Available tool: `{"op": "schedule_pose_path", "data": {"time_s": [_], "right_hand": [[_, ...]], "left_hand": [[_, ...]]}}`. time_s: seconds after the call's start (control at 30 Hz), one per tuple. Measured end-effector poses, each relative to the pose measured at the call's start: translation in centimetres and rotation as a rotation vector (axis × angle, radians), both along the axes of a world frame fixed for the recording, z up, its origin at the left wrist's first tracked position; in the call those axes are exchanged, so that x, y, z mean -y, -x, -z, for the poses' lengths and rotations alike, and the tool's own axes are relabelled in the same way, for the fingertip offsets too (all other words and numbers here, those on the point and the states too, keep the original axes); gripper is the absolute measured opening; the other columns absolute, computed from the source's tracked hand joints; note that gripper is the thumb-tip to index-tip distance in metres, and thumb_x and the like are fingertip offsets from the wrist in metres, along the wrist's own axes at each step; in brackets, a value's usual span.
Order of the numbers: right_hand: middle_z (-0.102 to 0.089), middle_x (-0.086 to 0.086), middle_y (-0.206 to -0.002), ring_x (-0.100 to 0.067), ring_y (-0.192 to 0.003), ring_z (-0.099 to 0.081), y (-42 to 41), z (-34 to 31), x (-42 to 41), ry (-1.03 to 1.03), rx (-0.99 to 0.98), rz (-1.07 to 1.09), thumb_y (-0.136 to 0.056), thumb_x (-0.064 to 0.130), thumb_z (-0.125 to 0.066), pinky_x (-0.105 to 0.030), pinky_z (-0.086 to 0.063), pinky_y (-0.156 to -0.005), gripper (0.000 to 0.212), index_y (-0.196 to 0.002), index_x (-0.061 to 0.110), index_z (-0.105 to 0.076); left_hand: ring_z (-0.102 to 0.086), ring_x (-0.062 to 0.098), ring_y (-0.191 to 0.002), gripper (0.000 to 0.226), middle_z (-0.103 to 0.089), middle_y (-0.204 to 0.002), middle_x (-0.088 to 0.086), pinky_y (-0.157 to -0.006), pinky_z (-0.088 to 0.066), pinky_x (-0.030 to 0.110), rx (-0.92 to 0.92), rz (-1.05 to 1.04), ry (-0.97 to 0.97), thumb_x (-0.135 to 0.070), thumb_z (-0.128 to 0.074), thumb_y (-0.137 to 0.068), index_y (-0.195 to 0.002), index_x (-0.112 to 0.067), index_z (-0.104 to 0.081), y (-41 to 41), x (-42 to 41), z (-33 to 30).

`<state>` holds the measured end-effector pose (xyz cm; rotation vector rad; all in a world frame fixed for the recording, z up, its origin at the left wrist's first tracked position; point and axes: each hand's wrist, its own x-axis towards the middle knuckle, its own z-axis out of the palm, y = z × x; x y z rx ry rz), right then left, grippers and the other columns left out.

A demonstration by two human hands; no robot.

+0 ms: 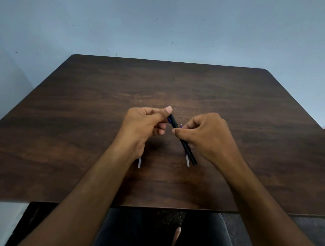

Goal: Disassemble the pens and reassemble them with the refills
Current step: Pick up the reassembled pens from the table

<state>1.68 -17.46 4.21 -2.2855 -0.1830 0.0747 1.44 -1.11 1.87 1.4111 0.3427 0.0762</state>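
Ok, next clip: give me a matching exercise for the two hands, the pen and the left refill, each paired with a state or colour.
Things:
1. left hand
2. right hand
3. pen
4. left refill

States:
a. lies on the table, pale and held by neither hand
b. black, held off the table
c. pinches the pen's far end
d. grips the pen around its middle

Pairs: 1-c, 2-d, 3-b, 4-a
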Motion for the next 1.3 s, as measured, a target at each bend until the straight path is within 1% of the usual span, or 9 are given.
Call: {"op": "schedule_pose_path", "data": {"time_s": [0.1,0.2,0.33,0.57,0.73,0.93,1.03,1.13,1.3], "right_hand": [[-0.077,-0.013,-0.071,-0.027,-0.061,-0.075,0.1,-0.6,0.7,-0.303,-0.200,-0.056,-0.089,0.014,-0.074,-0.043,-0.065,-0.062,0.010,-0.087,0.004,-0.071],[-0.076,-0.011,-0.072,-0.021,-0.053,-0.065,0.2,-0.5,1.0,-0.464,-0.271,-0.073,-0.098,0.012,-0.061,-0.033,-0.057,-0.049,0.015,-0.093,0.003,-0.072],[-0.066,-0.004,-0.063,-0.008,-0.044,-0.047,0.1,0.2,0.9,-0.397,-0.226,-0.064,-0.101,0.029,-0.061,-0.020,-0.037,-0.040,0.027,-0.091,0.009,-0.077],[-0.051,0.001,-0.052,-0.001,-0.039,-0.036,0.0,0.8,0.2,-0.389,-0.089,-0.067,-0.101,0.028,-0.061,-0.014,-0.031,-0.042,0.032,-0.090,0.005,-0.080],[-0.045,0.002,-0.047,-0.001,-0.032,-0.033,-0.2,0.8,0.0,-0.441,-0.100,-0.037,-0.099,0.026,-0.063,-0.008,-0.028,-0.037,0.030,-0.089,0.003,-0.080],[-0.042,0.001,-0.049,-0.002,-0.034,-0.033,0.2,0.5,0.3,-0.399,-0.156,-0.054,-0.099,0.035,-0.061,-0.009,-0.029,-0.036,0.031,-0.096,0.011,-0.080],[-0.049,-0.006,-0.058,-0.008,-0.041,-0.036,0.2,0.0,0.6,-0.357,-0.300,-0.022,-0.098,0.039,-0.062,-0.018,-0.030,-0.036,0.037,-0.095,0.006,-0.077],[-0.059,-0.007,-0.060,-0.012,-0.045,-0.041,0.2,-0.4,1.2,-0.348,-0.408,0.009,-0.098,0.030,-0.061,-0.025,-0.032,-0.040,0.029,-0.094,0.006,-0.077],[-0.063,-0.010,-0.059,-0.016,-0.047,-0.044,0.4,-0.3,2.1,-0.375,-0.407,0.058,-0.091,0.013,-0.056,-0.026,-0.035,-0.042,0.026,-0.087,-0.003,-0.076]], "left_hand": [[-0.057,0.010,-0.056,0.024,-0.070,-0.069,0.006,-0.051,-0.050,0.019,0.018,0.060,0.093,-0.013,-0.074,-0.087,-0.099,0.007,-0.074,0.0,0.5,-0.4],[-0.058,0.008,-0.058,0.017,-0.072,-0.074,0.006,-0.053,-0.051,0.019,0.039,0.093,0.076,-0.009,-0.073,-0.087,-0.097,0.005,-0.075,0.2,0.8,-0.4],[-0.058,0.009,-0.059,0.012,-0.073,-0.074,0.009,-0.056,-0.053,0.021,0.059,0.073,0.029,-0.010,-0.073,-0.087,-0.091,0.000,-0.077,0.6,1.1,-0.5],[-0.059,0.010,-0.057,0.012,-0.072,-0.069,0.009,-0.060,-0.052,0.025,0.063,-0.011,-0.010,-0.009,-0.072,-0.088,-0.091,0.001,-0.077,0.4,1.2,-0.6],[-0.062,0.009,-0.058,0.009,-0.074,-0.068,0.005,-0.064,-0.055,0.026,0.043,-0.048,-0.011,-0.010,-0.072,-0.088,-0.091,-0.004,-0.078,0.2,1.7,-0.5],[-0.059,0.011,-0.058,0.012,-0.075,-0.076,0.014,-0.061,-0.054,0.026,0.043,-0.010,-0.045,-0.012,-0.075,-0.086,-0.091,-0.002,-0.078,-0.3,1.2,-0.6],[-0.059,0.013,-0.058,0.013,-0.075,-0.080,0.017,-0.061,-0.054,0.027,0.016,-0.005,-0.019,-0.014,-0.079,-0.083,-0.088,-0.002,-0.079,-0.3,1.0,-0.3],[-0.061,0.011,-0.056,0.014,-0.075,-0.073,0.012,-0.055,-0.054,0.022,0.023,-0.073,0.019,-0.016,-0.082,-0.080,-0.083,-0.003,-0.078,-0.3,0.6,0.2],[-0.061,0.009,-0.050,0.029,-0.074,-0.072,0.012,-0.048,-0.052,0.019,0.040,-0.066,-0.054,-0.008,-0.083,-0.078,-0.102,0.000,-0.070,-0.5,-0.8,-0.4]]}}
